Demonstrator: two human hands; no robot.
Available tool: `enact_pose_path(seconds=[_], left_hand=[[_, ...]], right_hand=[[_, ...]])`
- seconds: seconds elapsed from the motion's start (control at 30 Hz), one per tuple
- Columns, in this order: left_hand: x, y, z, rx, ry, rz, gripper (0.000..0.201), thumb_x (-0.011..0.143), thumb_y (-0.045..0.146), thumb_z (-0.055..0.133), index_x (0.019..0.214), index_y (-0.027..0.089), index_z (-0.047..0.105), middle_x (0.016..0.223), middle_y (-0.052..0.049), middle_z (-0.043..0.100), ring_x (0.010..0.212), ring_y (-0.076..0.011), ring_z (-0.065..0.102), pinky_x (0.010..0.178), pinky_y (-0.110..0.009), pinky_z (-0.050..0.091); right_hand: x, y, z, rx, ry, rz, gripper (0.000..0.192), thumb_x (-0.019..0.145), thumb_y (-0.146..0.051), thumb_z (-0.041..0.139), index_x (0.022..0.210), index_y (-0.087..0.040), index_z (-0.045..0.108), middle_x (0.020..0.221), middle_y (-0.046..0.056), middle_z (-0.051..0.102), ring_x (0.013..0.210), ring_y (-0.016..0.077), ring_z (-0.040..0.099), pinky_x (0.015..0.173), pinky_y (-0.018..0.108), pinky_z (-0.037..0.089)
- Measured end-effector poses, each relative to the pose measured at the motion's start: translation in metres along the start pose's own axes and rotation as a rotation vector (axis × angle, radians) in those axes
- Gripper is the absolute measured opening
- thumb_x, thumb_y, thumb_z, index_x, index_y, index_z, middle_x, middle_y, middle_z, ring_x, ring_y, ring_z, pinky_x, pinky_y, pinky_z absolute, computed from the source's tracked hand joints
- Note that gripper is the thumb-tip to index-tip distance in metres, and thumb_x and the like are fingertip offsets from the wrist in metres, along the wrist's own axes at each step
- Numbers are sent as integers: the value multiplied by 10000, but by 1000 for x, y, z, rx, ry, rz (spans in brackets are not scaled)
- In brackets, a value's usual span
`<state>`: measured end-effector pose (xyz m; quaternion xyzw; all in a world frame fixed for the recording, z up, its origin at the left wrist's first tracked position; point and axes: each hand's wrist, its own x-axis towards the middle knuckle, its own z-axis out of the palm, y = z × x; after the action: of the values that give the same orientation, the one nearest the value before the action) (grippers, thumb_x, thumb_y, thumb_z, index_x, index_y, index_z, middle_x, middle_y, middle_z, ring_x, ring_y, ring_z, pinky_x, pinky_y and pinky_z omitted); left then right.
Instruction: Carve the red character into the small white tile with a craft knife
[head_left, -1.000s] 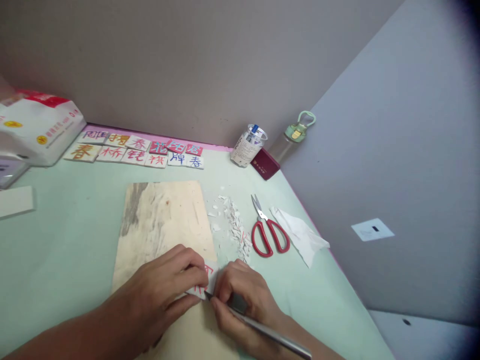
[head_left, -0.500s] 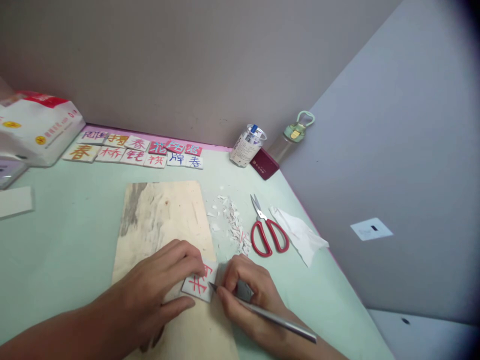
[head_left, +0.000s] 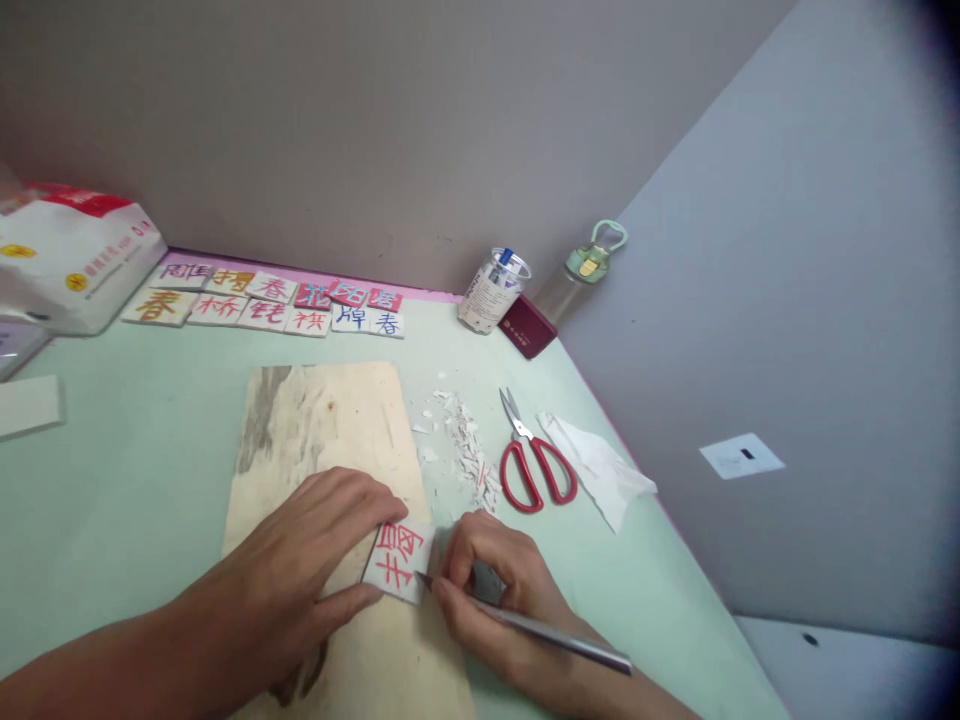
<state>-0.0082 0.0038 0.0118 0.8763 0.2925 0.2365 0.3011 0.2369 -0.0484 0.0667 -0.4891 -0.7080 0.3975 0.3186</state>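
Note:
A small white tile (head_left: 400, 566) with a red written character lies on the wooden board (head_left: 330, 420). Fingers and thumb of my left hand (head_left: 315, 560) grip the tile by its left side, the fingertips at its top edge and the thumb at its lower left corner. My right hand (head_left: 502, 570) is closed like a pen grip around a silver craft knife (head_left: 555, 638). The knife's tip touches or hovers just over the tile's right part, beside the red strokes; I cannot tell which.
Pale shavings (head_left: 469, 450) lie right of the board, beside red-handled scissors (head_left: 536, 460) and a crumpled tissue (head_left: 600, 465). Several lettered tiles (head_left: 217, 309) line the back. Further right stand a can (head_left: 491, 295) and a bottle (head_left: 574, 285); a tissue pack (head_left: 82, 270) sits left.
My left fingers have drawn back from the tile's face to its edge, so the whole red character shows. The knife hand has hardly moved.

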Motion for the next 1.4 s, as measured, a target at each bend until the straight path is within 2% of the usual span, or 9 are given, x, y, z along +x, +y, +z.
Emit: enact_pose_path(seconds=[0.2,0.4,0.47,0.53,0.6,0.7,0.83,1.03,1.4], left_hand=[[1,-1,2,66,12,51,526,976,165,670,1435,317,464,1361,-1,606,1291,-232,514,1130,-337,386],[-3,-3,7,204,149,49,484,1043,145,467,1501,302,456,1486,-18,563,1432,-218,452,1271,-385,254],[-6,-2,11,239,167,38,509,1018,215,536,1513,292,448,1486,-45,574,1428,-263,478,1279,-458,275],[-8,1,15,258,150,52,650,941,278,664,1540,270,410,1494,-86,584,1418,-325,504,1261,-528,331],[-8,6,19,250,139,40,754,865,253,732,1537,258,390,1474,-102,613,1401,-351,531,1249,-564,363],[-7,14,26,207,144,24,710,882,172,641,1533,265,372,1471,-78,635,1436,-312,520,1276,-556,345],[-8,20,30,134,119,53,686,899,120,493,1557,257,356,1571,-80,566,1513,-289,451,1275,-547,369],[-10,13,30,128,101,19,680,917,148,588,1548,276,368,1562,-70,575,1518,-286,446,1297,-550,330],[-8,10,32,98,135,55,630,931,155,591,1522,260,397,1516,-90,622,1467,-296,515,1290,-554,333]], right_hand=[[1,1,-1,-7,-41,23,212,855,-152,576,718,-235,437,694,-36,533,654,137,490,695,306,399],[-1,3,1,13,-111,-1,208,831,-144,596,718,-237,448,701,-34,528,687,144,508,680,293,409],[-2,3,2,24,-99,-3,220,838,-156,607,711,-238,446,693,-36,524,680,143,510,681,295,415],[-2,1,2,26,-77,-2,228,857,-167,608,711,-240,448,698,-33,532,676,143,516,683,298,423],[-1,-1,1,18,-59,-2,229,874,-170,602,719,-241,450,709,-27,545,679,145,525,675,295,427],[-1,-3,1,13,-56,-25,211,883,-166,593,745,-242,453,730,-21,564,689,145,533,664,285,432],[-1,-3,1,-6,-64,-70,195,883,-148,579,768,-243,453,743,-18,578,700,148,543,657,274,438],[-3,-5,0,-60,-97,-98,227,863,-117,579,753,-247,429,727,-24,559,696,150,547,663,271,430],[0,-4,5,-111,-80,-150,216,884,-119,558,769,-247,429,730,-13,570,690,153,544,642,277,430]])
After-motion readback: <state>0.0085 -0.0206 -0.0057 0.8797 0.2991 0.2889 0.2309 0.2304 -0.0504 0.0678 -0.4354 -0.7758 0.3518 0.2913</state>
